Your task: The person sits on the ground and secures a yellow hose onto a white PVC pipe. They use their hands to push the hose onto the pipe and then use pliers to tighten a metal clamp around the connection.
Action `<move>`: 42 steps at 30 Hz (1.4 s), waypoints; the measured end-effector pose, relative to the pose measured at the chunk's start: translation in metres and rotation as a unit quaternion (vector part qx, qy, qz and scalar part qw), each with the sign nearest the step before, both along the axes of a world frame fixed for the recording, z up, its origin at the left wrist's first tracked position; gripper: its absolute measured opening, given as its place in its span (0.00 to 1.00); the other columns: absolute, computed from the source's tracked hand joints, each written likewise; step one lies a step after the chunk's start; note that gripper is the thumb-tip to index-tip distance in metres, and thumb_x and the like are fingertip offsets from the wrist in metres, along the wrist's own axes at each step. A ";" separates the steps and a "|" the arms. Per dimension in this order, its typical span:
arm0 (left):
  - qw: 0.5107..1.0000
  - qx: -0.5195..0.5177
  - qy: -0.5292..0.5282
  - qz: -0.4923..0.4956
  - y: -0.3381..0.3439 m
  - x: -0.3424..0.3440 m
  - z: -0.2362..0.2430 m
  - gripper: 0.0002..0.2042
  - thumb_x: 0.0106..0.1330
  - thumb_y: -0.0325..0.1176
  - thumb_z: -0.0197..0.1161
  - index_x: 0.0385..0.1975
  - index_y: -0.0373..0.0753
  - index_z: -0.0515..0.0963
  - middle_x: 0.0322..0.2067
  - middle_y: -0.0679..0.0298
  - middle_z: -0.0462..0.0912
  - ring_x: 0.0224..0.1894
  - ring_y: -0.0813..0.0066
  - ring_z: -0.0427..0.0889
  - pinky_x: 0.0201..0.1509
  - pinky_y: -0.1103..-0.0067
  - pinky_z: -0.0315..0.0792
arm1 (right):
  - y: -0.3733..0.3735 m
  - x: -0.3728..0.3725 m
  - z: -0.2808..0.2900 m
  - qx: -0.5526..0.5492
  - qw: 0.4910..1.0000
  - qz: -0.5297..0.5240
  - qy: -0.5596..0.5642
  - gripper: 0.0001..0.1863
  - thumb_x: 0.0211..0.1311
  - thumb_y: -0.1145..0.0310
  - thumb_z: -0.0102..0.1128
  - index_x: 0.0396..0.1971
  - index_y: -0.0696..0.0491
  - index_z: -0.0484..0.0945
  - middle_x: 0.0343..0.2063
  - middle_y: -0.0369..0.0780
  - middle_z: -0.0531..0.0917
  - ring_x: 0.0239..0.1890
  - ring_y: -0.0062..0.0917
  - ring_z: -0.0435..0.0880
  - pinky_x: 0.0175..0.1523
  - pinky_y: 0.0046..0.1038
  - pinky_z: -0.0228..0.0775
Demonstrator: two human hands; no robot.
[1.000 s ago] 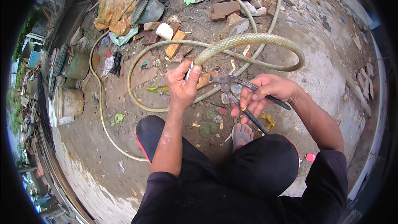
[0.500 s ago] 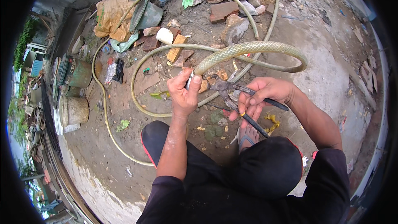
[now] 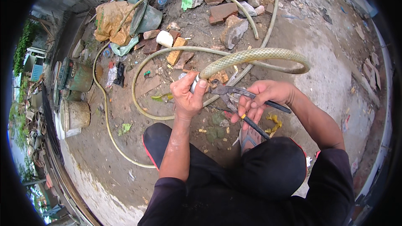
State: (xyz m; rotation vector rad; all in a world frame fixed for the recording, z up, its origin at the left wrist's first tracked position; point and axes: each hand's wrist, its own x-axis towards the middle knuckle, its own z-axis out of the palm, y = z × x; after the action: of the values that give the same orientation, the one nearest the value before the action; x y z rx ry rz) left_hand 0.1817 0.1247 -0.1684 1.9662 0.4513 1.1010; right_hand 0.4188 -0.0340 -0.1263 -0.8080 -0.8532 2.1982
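Note:
My left hand (image 3: 187, 95) is closed round the end of a clear braided hose (image 3: 255, 54), thumb pressed against a pale metal fitting (image 3: 194, 83) at that end. From there the hose arcs up and to the right, then loops back across the ground. In my right hand (image 3: 264, 98) is a pair of pliers (image 3: 232, 92) with black handles, gripped with the handles spread apart. The pliers' jaws reach to just beside my left thumb. Whether they touch the fitting I cannot tell.
Broken bricks and stones (image 3: 232, 31) lie at the far side. Two buckets (image 3: 75, 113) stand on the left, near a tipped bucket (image 3: 147, 18) with a brown sack (image 3: 111, 21). A yellowish sponge-like block (image 3: 176, 51) and litter are scattered on the dirt. My sandalled foot (image 3: 249, 138) is below the pliers.
The hose end and its fitting have dipped slightly, showing more of the fitting above my left thumb. The pliers' jaws have shifted a little. Both hands keep their hold.

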 end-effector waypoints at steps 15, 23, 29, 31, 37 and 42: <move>1.000 -0.001 -0.005 0.007 0.002 -0.001 -0.002 0.15 0.70 0.39 0.62 0.35 0.30 0.82 0.16 0.66 0.74 0.17 0.80 0.71 0.22 0.80 0.62 | -0.001 0.005 0.000 0.002 0.999 -0.017 0.049 0.18 0.77 0.57 0.52 0.42 0.60 0.78 0.48 0.61 0.85 0.40 0.43 0.92 0.43 0.40 0.87; 1.000 0.023 -0.012 -0.006 0.000 0.003 0.004 0.19 0.75 0.43 0.58 0.35 0.29 0.81 0.15 0.70 0.73 0.16 0.86 0.70 0.20 0.84 0.61 | 0.003 0.004 -0.004 0.011 1.000 -0.004 0.018 0.17 0.79 0.55 0.51 0.43 0.56 0.72 0.45 0.59 0.86 0.38 0.41 0.92 0.42 0.39 0.87; 1.000 -0.024 -0.006 0.000 -0.005 0.004 0.008 0.15 0.69 0.40 0.65 0.35 0.29 0.83 0.18 0.63 0.76 0.19 0.77 0.73 0.25 0.78 0.64 | -0.003 0.003 0.004 0.004 0.999 -0.024 0.021 0.18 0.79 0.54 0.51 0.44 0.56 0.72 0.41 0.53 0.86 0.35 0.36 0.90 0.41 0.34 0.86; 1.000 -0.017 -0.009 -0.002 -0.004 0.002 0.010 0.15 0.69 0.39 0.65 0.35 0.29 0.82 0.18 0.63 0.76 0.19 0.77 0.73 0.25 0.78 0.64 | -0.005 0.000 -0.001 0.008 0.999 -0.041 0.002 0.19 0.79 0.53 0.52 0.46 0.57 0.72 0.37 0.47 0.85 0.31 0.31 0.88 0.37 0.30 0.83; 1.000 -0.012 0.017 -0.008 0.004 0.001 -0.006 0.17 0.77 0.41 0.57 0.39 0.30 0.81 0.17 0.70 0.74 0.17 0.87 0.69 0.20 0.84 0.59 | -0.007 -0.029 0.003 0.000 0.993 -0.107 -0.045 0.20 0.79 0.52 0.53 0.48 0.58 0.76 0.27 0.34 0.78 0.24 0.21 0.78 0.31 0.26 0.71; 0.978 -0.202 0.019 0.046 -0.017 0.027 0.018 0.10 0.74 0.34 0.62 0.35 0.32 0.80 0.16 0.72 0.71 0.20 0.86 0.65 0.24 0.80 0.58 | -0.015 -0.058 -0.023 0.282 0.688 -0.239 -0.625 0.17 0.75 0.59 0.57 0.50 0.58 0.74 0.28 0.43 0.80 0.27 0.38 0.83 0.34 0.37 0.75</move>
State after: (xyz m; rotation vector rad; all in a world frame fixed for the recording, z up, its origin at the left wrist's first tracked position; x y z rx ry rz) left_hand 0.2086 0.1076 -0.1504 1.6227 0.7318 0.9426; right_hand 0.3604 -0.0493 -0.1494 -1.9114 -1.5493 0.5719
